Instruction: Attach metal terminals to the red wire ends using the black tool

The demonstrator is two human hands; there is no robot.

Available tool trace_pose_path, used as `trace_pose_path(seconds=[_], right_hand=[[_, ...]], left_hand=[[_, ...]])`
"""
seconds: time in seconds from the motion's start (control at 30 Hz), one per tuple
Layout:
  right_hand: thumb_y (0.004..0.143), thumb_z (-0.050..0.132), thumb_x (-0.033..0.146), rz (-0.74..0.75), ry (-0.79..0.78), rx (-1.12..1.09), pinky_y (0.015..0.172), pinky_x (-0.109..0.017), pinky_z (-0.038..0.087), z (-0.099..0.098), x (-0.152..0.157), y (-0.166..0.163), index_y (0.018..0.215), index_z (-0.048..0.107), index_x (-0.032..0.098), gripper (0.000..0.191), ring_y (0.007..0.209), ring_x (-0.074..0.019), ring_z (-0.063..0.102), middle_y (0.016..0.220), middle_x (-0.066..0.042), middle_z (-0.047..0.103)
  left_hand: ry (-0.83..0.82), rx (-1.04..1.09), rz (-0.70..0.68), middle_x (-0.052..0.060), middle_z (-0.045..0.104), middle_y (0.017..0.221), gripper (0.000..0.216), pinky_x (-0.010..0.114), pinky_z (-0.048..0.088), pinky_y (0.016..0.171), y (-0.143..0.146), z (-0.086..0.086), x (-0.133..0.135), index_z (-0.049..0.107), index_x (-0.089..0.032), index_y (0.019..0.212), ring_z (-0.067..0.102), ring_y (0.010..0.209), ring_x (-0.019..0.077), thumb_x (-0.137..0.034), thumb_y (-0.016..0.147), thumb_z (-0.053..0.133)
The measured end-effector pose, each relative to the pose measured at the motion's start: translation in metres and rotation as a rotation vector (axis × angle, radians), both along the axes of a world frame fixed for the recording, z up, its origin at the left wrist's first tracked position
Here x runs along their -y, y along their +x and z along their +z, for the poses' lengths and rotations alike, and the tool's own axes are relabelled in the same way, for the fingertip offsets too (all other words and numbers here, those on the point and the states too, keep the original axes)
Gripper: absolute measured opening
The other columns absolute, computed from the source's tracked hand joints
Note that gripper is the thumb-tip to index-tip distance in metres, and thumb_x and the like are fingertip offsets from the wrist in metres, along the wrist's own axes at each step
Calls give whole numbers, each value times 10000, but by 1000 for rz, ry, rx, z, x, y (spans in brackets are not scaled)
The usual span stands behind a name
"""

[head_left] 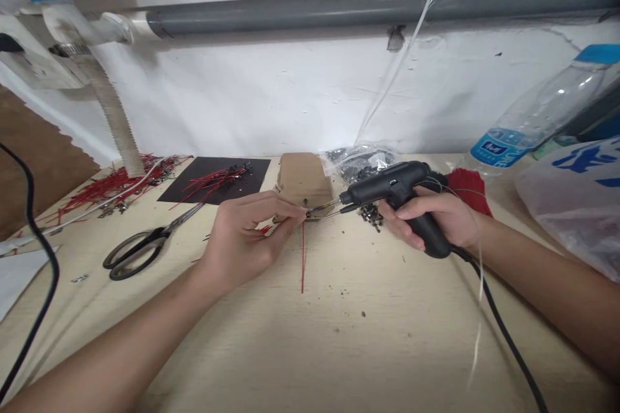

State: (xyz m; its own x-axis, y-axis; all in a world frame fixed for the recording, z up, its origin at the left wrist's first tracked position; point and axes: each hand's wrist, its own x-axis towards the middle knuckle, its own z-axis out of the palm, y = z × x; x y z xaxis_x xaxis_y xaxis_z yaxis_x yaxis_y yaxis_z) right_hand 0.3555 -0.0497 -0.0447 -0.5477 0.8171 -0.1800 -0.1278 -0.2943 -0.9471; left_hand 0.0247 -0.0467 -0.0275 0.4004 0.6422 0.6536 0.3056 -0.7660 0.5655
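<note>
Left hand (247, 232): thumb and fingertips pinched together at the far end of a thin red wire (303, 258), whose free length runs toward the near side over the tabletop (339, 348); whether a small fitting sits in the pinch is too small to tell. Right hand (436, 213): wrapped around the handle of a pistol-shaped black tool (387, 182), apparently a soldering gun, its slender tip pointing left, close to those fingertips; contact cannot be confirmed. Working notes, by judgement: steadiness at the wire's end matters most, so the left wrist does well resting low while the right carries the tool's weight. Keep the skin back from the metal tip, presumably hot, and keep the contact brief. The cardboard (305, 174) just beyond the pinch seems a useful backing. A pile of small dark parts (371, 216) lies just beneath the tool, so a low sweep could scatter it. The black cord (504, 322) trails to the near right; slack there spares the tip a tug. Farther left, black-handled scissors (135, 251) and a bundle of red wires (213, 182) on a black sheet (181, 184) lie well clear of the tip.
</note>
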Motion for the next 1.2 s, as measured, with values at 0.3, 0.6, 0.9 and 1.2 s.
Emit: trace_pose_path(seconds=[0.3, 0.6, 0.9, 1.2], right_hand=[[829, 684, 252, 3, 13, 7, 399, -243, 394, -3, -1, 1, 811, 660, 171, 86, 427, -129, 551, 611, -11, 632], [829, 677, 251, 2, 4, 7, 394, -240, 387, -3, -1, 2, 802, 648, 178, 83, 420, -130, 554, 599, -6, 623], [823, 681, 248, -27, -27, -32, 397, -247, 375, -3, -1, 3, 834, 661, 172, 80, 432, -140, 558, 604, -14, 624], [840, 665, 238, -19, -13, -36, 402, -254, 376, -2, -1, 2, 855, 667, 167, 72, 438, -138, 554, 615, -10, 616]], left_hand=[[-1, 5, -9, 0, 813, 908, 185, 266, 576, 707, 0, -1, -1, 799, -226, 937, 754, 803, 139, -60, 865, 761], [3, 14, -1, -2, 812, 911, 191, 277, 586, 706, 0, -2, -1, 800, -234, 935, 756, 805, 148, -60, 864, 767], [7, 21, -2, -7, 804, 908, 199, 281, 597, 728, 0, -1, -1, 801, -234, 957, 751, 813, 140, -60, 866, 766], [13, 6, 5, -6, 807, 911, 197, 289, 593, 723, -1, -1, -2, 801, -237, 956, 755, 815, 145, -64, 867, 767]])
